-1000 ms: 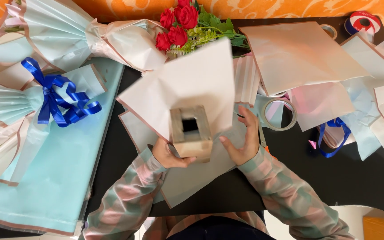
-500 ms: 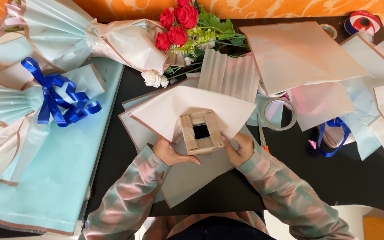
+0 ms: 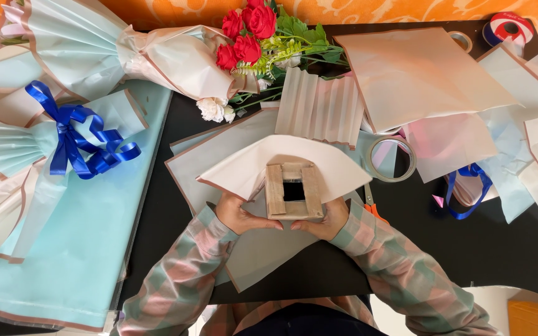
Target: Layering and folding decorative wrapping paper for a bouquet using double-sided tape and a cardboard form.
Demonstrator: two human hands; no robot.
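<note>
A small wooden frame (image 3: 292,190) with a square hole lies flat on a curved, folded sheet of pale pink wrapping paper (image 3: 244,168) at the table's middle. My left hand (image 3: 239,215) grips the frame's lower left edge together with the paper. My right hand (image 3: 324,221) holds its lower right edge, the fingertips of both hands nearly meeting under the frame. More pale sheets (image 3: 263,249) lie underneath. A pleated pink sheet (image 3: 322,109) lies just beyond.
Red roses with greenery (image 3: 250,34) lie at the top centre. Wrapped bouquets, one with a blue ribbon bow (image 3: 76,140), cover the left on a light blue sheet (image 3: 63,249). A tape roll (image 3: 392,158), orange-handled scissors (image 3: 372,208), blue ribbon (image 3: 468,186) and loose paper sheets (image 3: 424,74) lie right.
The paper stood upright behind the frame a second ago; both hands have tipped frame and paper down flat onto the table, uncovering the pleated sheet behind.
</note>
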